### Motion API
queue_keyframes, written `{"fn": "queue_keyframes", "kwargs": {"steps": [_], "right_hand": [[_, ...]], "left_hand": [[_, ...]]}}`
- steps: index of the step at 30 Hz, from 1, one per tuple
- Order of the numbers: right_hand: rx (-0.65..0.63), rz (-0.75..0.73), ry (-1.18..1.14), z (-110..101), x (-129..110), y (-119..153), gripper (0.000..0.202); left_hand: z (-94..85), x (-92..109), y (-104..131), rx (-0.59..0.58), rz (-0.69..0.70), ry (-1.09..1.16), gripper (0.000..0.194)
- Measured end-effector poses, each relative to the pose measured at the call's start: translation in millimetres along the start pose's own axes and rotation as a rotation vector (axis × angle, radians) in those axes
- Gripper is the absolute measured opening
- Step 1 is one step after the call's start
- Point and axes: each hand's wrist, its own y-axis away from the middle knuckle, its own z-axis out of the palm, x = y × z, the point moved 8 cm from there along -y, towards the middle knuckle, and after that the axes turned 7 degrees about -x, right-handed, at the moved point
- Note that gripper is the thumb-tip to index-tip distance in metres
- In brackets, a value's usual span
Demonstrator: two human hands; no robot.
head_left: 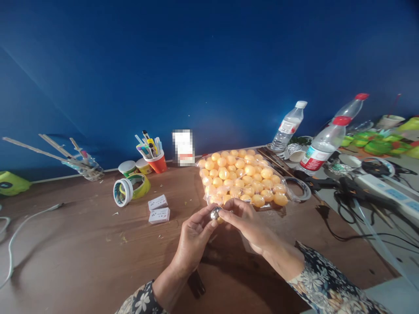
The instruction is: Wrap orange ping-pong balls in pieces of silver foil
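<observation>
A small shiny silver ball (pixel 215 213) is pinched between the fingertips of both hands, above the front middle of the table. My left hand (pixel 195 237) grips it from the left, thumb below and fingers behind. From the right, my right hand (pixel 247 222) closes on it, with the thumb resting against its side. A bit of yellowish surface shows just under the ball; what it belongs to I cannot make out. Right behind the hands lies a clear plastic bag (pixel 244 179) full of orange-yellow balls.
Two small white boxes (pixel 159 209) lie on the brown table (pixel 98 261), near tape rolls (pixel 131 189) and a red cup of pens (pixel 158 162). Plastic bottles (pixel 322 146), a power strip (pixel 393 194) and black cables (pixel 340 222) crowd the right. A white cable (pixel 22 235) runs along the left.
</observation>
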Motion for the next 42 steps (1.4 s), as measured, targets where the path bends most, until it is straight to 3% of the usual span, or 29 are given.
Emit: {"fn": "queue_keyframes", "kwargs": {"steps": [8,15,19,22,27,30,34,37,42], "right_hand": [[-0.064,0.060,-0.076,-0.5,3.1,-0.6,0.037],[-0.046,0.066,-0.015,0.7,1.5,-1.0,0.036],[-0.050,0.060,0.045,2.1,-5.1,0.8,0.037],[-0.068,0.026,0.136,-10.8,-22.3,4.0,0.037],[0.061,-0.192,0.617,-61.0,-75.3,9.9,0.023],[0.086,-0.271,1.113,-66.3,-90.5,13.5,0.012],[-0.082,-0.232,1.538,-44.2,-70.6,16.1,0.016],[-0.138,-0.281,1.754,-30.5,-53.3,19.7,0.024],[-0.190,-0.378,1.807,-29.5,-28.0,16.1,0.021]], "left_hand": [[1.5,-1.8,-1.2,0.005,-0.027,0.165,0.041],[2.7,-3.2,-1.3,-0.014,-0.025,0.140,0.040],[4.7,-1.9,-0.2,-0.033,-0.036,0.195,0.035],[2.0,0.2,-2.3,-0.031,-0.044,0.250,0.031],[-10.3,9.7,-6.6,0.043,0.026,0.288,0.028],[-12.4,9.0,-6.7,0.073,0.012,0.308,0.024],[-13.7,5.6,-6.4,0.096,-0.001,0.310,0.025],[-14.0,5.2,-6.9,0.086,0.009,0.303,0.025],[-13.3,6.0,-6.3,0.070,0.007,0.274,0.030]]}}
